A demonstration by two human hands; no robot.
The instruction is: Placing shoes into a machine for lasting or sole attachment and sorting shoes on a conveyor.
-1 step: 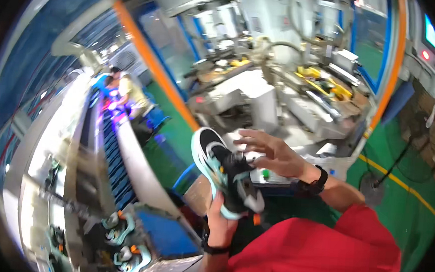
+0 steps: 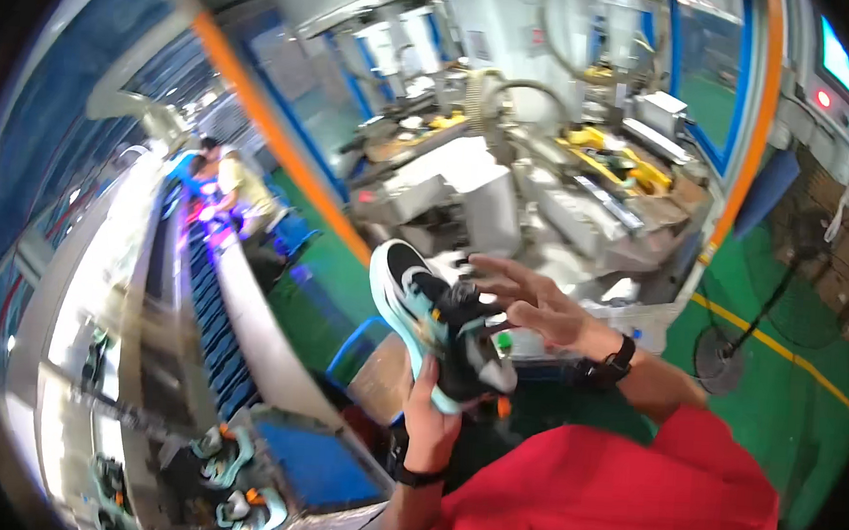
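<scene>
A black sneaker (image 2: pixel 446 315) with a white and mint-green sole is tilted up in front of me, toe away. My left hand (image 2: pixel 428 428) grips it around the heel end, thumb along the side of the sole. To the right of the shoe, my right hand (image 2: pixel 550 310) has its fingers stretched and apart. Its fingertips come close to the laces; whether they touch cannot be told. Two similar sneakers, an upper one (image 2: pixel 225 455) and a lower one (image 2: pixel 252 517), lie at the lower left.
A machine (image 2: pixel 492 196) with hoses and yellow parts stands ahead, framed by an orange post (image 2: pixel 277 125). A conveyor (image 2: pixel 221 325) runs along the left, with people (image 2: pixel 239 191) beside it. A blue-topped surface (image 2: pixel 320 463) lies near my left arm; a fan (image 2: pixel 720 366) stands right.
The view has shifted slightly, so the surroundings sit a little differently. The shoe and both hands appear slightly further left. My left hand's hold stays the same.
</scene>
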